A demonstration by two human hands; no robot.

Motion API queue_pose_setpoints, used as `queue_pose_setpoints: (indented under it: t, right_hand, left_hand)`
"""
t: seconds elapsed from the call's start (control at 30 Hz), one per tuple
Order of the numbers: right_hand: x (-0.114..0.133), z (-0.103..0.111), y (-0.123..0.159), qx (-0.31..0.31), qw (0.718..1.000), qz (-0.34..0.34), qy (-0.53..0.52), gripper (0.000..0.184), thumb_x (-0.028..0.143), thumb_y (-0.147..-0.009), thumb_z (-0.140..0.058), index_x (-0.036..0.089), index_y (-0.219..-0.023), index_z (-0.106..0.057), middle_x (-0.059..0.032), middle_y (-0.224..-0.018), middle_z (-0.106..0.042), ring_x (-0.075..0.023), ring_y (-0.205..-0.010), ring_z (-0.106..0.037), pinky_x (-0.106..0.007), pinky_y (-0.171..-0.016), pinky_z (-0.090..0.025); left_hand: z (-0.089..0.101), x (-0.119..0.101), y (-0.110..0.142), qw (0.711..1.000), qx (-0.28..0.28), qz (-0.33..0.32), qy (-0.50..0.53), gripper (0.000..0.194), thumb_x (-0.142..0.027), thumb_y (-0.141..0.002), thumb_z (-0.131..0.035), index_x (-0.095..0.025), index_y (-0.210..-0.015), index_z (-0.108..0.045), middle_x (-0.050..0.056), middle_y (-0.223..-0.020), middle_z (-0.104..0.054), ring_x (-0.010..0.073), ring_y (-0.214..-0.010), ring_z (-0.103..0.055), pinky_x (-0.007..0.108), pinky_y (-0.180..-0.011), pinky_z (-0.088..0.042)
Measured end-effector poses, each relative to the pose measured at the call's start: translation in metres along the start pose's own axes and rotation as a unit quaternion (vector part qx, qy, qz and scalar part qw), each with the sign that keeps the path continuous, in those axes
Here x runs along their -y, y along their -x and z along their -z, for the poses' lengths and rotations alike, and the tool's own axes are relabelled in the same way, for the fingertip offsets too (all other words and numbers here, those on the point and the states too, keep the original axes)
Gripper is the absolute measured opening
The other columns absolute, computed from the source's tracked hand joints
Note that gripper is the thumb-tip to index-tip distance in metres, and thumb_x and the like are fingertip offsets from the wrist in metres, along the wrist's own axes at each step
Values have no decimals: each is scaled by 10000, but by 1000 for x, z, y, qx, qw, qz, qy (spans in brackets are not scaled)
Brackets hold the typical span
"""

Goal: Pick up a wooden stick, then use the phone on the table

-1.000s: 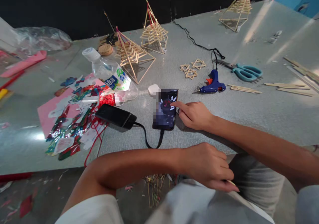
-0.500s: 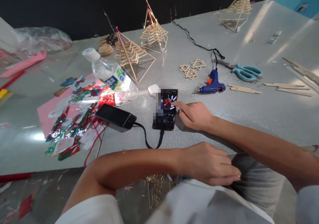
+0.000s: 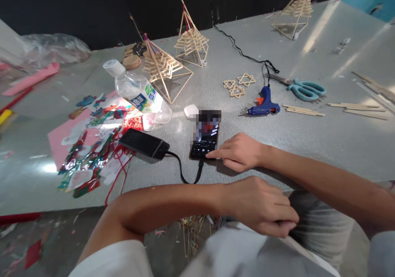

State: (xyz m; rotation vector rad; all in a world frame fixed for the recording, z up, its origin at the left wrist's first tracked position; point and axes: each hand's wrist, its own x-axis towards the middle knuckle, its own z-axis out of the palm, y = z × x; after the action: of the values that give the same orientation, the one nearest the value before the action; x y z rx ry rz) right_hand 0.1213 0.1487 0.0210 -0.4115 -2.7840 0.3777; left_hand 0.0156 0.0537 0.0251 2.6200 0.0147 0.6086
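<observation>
A smartphone (image 3: 201,145) lies on the table with its screen lit; the upper part is blurred out and playback controls show below. My right hand (image 3: 239,151) reaches it from the right, index finger stretched to the lower edge of the screen, other fingers bent, holding nothing. My left hand (image 3: 262,205) rests palm down at the table's near edge, fingers loosely curled together with nothing visible in them. A short black cable (image 3: 179,166) joins the phone to a black power bank (image 3: 143,143) on the left. A small white case (image 3: 190,111) sits behind the phone.
A plastic bottle (image 3: 138,92) stands among red yarn and foil scraps (image 3: 89,158). Stick pyramids (image 3: 168,69) are behind. To the right are small stick stars (image 3: 237,91), a blue glue gun (image 3: 263,104), scissors (image 3: 304,88) and loose sticks (image 3: 304,110).
My right hand has moved down and slightly left, its index fingertip going from the middle of the phone screen to its lower edge. The displayed screen has changed. My left hand has barely shifted.
</observation>
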Motion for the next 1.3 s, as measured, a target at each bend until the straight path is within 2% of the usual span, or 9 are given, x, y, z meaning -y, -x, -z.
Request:
queue_pose_setpoints:
  t: [0.33, 0.57, 0.7, 0.77, 0.87, 0.97, 1.13, 1.2, 1.3]
  right_hand:
    - [10, 8, -8, 49, 995, -78, 27, 593, 235, -1042, -438, 187, -1619, -568, -89, -1036, -839, -188, -763, -659, -313, -618, -262]
    - [6, 5, -6, 56, 998, -8, 6, 546, 285, -1058, -449, 242, -1571, -631, -59, -965, -823, -181, -750, -645, -322, -616, -211]
    - [8, 5, -7, 50, 997, -44, 25, 548, 284, -1065, -439, 228, -1575, -631, -71, -971, -827, -184, -738, -640, -326, -612, -205]
    - [8, 5, -7, 46, 996, -64, 29, 562, 276, -1065, -428, 218, -1594, -610, -77, -981, -830, -186, -736, -640, -322, -613, -219]
    - [6, 5, -6, 44, 997, -59, 10, 584, 259, -1056, -420, 217, -1615, -584, -73, -980, -834, -188, -751, -658, -318, -622, -246]
    - [3, 4, -3, 7, 997, -75, -12, 566, 258, -1050, -398, 198, -1567, -621, -82, -1005, -840, -180, -742, -665, -314, -645, -290]
    - [-1, -1, -1, -74, 984, -160, 0, 536, 281, -1066, -331, 139, -1433, -695, -75, -844, -794, -186, -679, -623, -333, -669, -311]
    - [0, -2, -3, -77, 979, -187, 11, 535, 285, -1070, -320, 133, -1427, -688, -78, -840, -786, -192, -699, -628, -335, -675, -307]
    - [3, 0, -8, -40, 975, -215, 25, 551, 297, -1076, -321, 132, -1498, -634, -83, -855, -793, -195, -693, -620, -339, -668, -272]
  left_hand:
    - [-12, 3, 3, 999, -45, -28, -11, 377, -383, -1083, -574, -236, -759, -698, -48, -678, -700, 123, -623, -607, 308, -601, -401]
    - [-7, 4, 3, 1000, -4, -30, -1, 474, -460, -1099, -607, -237, -681, -637, -35, -667, -698, 128, -625, -601, 313, -588, -364]
    - [-10, 4, 4, 999, -38, -39, -2, 466, -446, -1099, -598, -236, -684, -627, -39, -643, -677, 130, -609, -594, 320, -578, -356]
    - [-13, 5, 5, 997, -62, -44, 1, 455, -443, -1099, -593, -234, -696, -633, -40, -640, -676, 133, -602, -588, 321, -569, -360]
    - [-15, 7, 5, 994, -100, -49, -2, 449, -445, -1105, -596, -224, -718, -655, -39, -658, -698, 128, -588, -575, 319, -558, -371]
    - [-13, 7, 4, 991, -127, -53, -10, 399, -409, -1119, -603, -206, -793, -710, -38, -708, -734, 117, -610, -589, 299, -592, -415]
    - [-4, 2, 1, 994, -100, -29, -19, 371, -405, -1151, -523, -198, -971, -773, -31, -784, -765, 117, -695, -644, 279, -657, -458]
    - [-1, 1, 0, 994, -99, -25, -30, 361, -351, -1150, -482, -190, -1025, -781, -23, -819, -774, 121, -725, -659, 280, -668, -469]
    - [1, 1, -1, 992, -113, -32, -41, 340, -307, -1143, -480, -166, -1072, -781, -8, -857, -781, 130, -758, -669, 284, -671, -488]
